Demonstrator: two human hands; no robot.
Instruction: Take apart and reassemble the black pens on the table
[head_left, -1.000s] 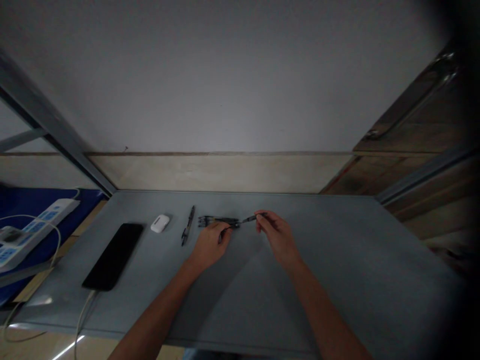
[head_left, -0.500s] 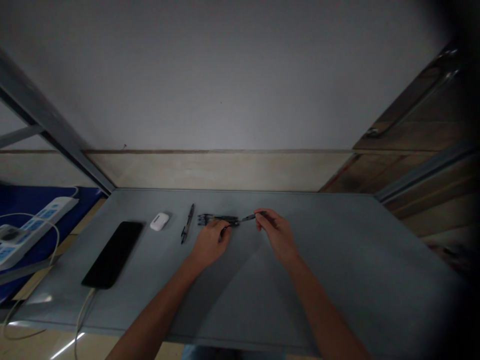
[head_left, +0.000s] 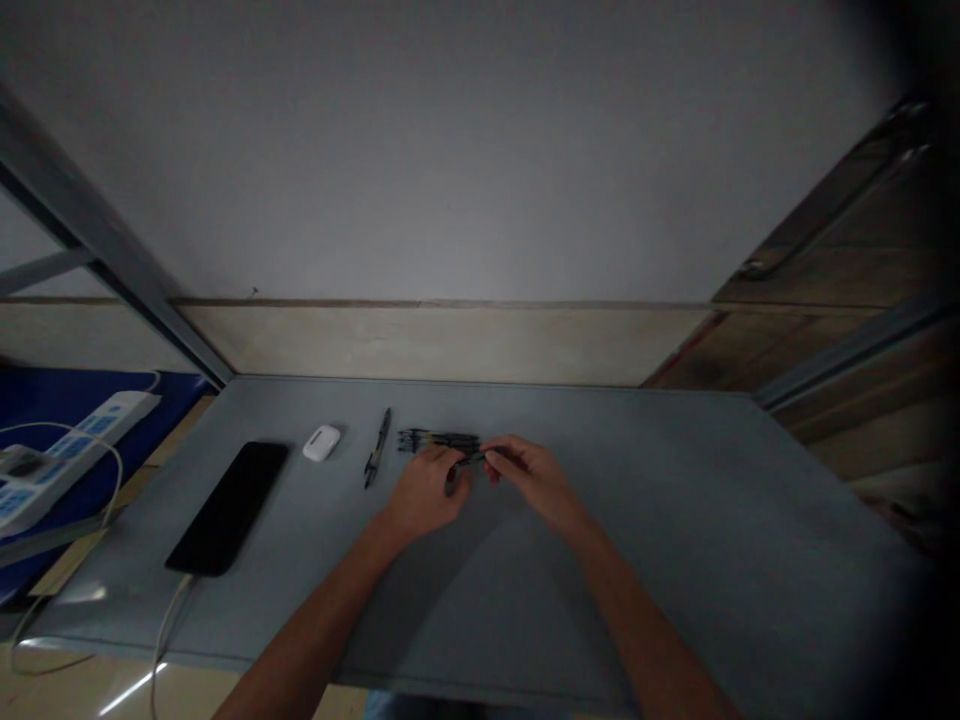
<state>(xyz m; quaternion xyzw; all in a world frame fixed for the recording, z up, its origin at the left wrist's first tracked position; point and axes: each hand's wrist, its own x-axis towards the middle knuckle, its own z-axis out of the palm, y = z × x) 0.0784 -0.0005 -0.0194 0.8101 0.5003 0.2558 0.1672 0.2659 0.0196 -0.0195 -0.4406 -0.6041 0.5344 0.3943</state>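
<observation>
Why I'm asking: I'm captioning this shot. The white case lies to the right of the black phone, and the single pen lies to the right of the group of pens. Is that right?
Not quite: the single pen lies to the left of the group of pens, as the head view shows. The white case does lie to the right of the black phone.
</observation>
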